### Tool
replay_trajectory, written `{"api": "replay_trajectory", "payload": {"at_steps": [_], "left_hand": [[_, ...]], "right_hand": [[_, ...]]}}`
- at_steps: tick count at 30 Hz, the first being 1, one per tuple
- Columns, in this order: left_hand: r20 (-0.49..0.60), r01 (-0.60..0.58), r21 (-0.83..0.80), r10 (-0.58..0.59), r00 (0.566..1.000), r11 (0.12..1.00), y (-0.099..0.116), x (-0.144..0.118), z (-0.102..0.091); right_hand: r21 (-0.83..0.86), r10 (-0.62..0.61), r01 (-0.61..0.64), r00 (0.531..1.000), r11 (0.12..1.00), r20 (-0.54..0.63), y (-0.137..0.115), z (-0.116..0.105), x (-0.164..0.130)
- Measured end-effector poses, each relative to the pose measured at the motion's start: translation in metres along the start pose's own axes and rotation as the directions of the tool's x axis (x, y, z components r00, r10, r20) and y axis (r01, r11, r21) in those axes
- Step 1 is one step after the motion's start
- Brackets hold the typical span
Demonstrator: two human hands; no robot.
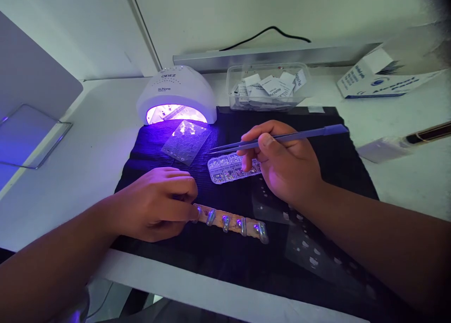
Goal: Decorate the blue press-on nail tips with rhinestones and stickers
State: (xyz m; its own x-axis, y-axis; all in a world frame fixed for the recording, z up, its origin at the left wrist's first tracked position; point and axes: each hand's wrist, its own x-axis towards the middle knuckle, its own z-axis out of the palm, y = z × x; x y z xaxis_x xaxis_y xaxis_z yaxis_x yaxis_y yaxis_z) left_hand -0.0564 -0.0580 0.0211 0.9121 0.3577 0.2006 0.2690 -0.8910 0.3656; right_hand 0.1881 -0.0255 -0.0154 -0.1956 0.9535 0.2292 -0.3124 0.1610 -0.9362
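Observation:
My left hand (165, 203) is closed on the left end of a flat tan strip (233, 222). Along that strip sit several shiny silvery false nails (226, 222), each catching violet light. In my right hand (282, 158) is a pair of tweezers (317, 132), its tips slightly apart and pointing left. Nothing can be made out between the tips. Partly hidden below my right fingers lies a clear compartment case (227, 175) of tiny rhinestones. Beyond my left hand, a clear patterned sachet (186, 142) rests before the lit nail lamp (176, 90).
Everything sits around a black mat (225, 266) on a white table. Behind it stands a clear tub (268, 102) of alcohol pad packets. An open carton (380, 81) and a bottle with a dark cap (387, 149) are on the right. Clear sticker sheets (310, 248) lie under my right forearm.

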Motion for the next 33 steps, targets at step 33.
{"api": "replay_trajectory", "payload": {"at_steps": [33], "left_hand": [[0.003,-0.041,0.024,0.041,0.999,0.999,0.0021,-0.0002,-0.0054]], "right_hand": [[0.015,-0.041,0.041,0.999,0.999,0.031,0.0032,-0.0026,0.0011]]}}
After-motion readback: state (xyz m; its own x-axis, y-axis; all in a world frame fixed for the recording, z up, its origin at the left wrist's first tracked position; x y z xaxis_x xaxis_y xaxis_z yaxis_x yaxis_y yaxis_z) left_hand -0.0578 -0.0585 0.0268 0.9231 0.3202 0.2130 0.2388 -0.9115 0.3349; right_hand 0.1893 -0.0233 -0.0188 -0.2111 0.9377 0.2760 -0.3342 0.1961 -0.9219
